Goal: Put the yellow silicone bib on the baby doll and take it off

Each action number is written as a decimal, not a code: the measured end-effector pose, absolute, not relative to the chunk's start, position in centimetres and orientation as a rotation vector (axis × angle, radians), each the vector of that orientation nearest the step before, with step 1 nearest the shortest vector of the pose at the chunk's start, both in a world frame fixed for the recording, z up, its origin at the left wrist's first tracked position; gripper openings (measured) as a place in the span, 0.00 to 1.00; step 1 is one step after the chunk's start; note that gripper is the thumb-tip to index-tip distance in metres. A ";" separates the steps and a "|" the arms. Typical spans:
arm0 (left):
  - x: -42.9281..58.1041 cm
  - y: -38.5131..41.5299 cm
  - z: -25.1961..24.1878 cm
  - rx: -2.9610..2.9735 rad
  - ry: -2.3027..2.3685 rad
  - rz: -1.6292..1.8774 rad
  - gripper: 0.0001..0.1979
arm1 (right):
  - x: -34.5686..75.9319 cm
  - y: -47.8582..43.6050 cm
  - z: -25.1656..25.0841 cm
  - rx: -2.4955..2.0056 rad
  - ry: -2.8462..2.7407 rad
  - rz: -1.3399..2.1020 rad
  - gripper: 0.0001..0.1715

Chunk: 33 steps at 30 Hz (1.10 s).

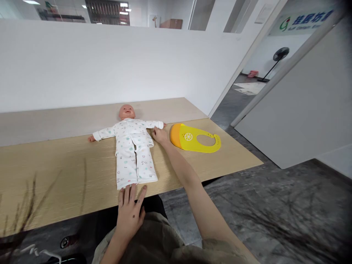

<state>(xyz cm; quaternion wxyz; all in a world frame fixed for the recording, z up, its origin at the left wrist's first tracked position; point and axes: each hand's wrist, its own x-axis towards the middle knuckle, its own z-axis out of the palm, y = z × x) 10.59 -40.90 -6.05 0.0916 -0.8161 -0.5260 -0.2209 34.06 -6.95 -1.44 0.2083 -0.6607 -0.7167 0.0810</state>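
Observation:
A baby doll (132,146) in a white printed pyjama suit lies on its back on the wooden table (55,172), head towards the wall and arms spread. My left hand (130,211) rests flat at the table's near edge, fingers spread, fingertips touching the trouser cuffs. My right hand (159,135) reaches across to the doll's side by its outstretched sleeve, fingers curled at the cloth; whether they pinch it is unclear. A yellow and orange silicone bib (195,139) lies flat on the table just right of that hand.
A white partition wall (110,62) runs behind the table. To the right, grey floor (275,205) leads through an open doorway, with a standing fan (277,58) far back. Dark hair strands hang at the frame's lower edges.

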 end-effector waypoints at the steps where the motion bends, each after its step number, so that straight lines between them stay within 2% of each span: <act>1: 10.6 -40.9 -6.1 -2.432 -1.568 -0.659 0.36 | 33.9 -6.6 -1.4 -1.861 -1.986 0.245 0.17; 11: 10.5 -40.9 -5.4 -2.438 -1.581 -0.585 0.36 | 33.7 -7.9 -0.3 -1.928 -1.863 0.333 0.20; 19: 10.6 -40.7 -5.0 -2.405 -1.539 -0.609 0.33 | 35.8 -18.1 -1.0 -1.808 -1.881 0.337 0.20; 23: 10.5 -40.7 -5.6 -2.404 -1.566 -0.618 0.35 | 39.4 -23.5 -2.3 -1.731 -2.034 0.190 0.16; 27: 10.4 -40.7 -6.2 -2.389 -1.562 -0.636 0.37 | 42.5 -25.7 -3.0 -1.888 -2.038 0.084 0.23; 33: 10.2 -40.9 -5.8 -2.393 -1.538 -0.632 0.35 | 45.8 -25.8 -4.1 -2.169 -1.841 0.144 0.39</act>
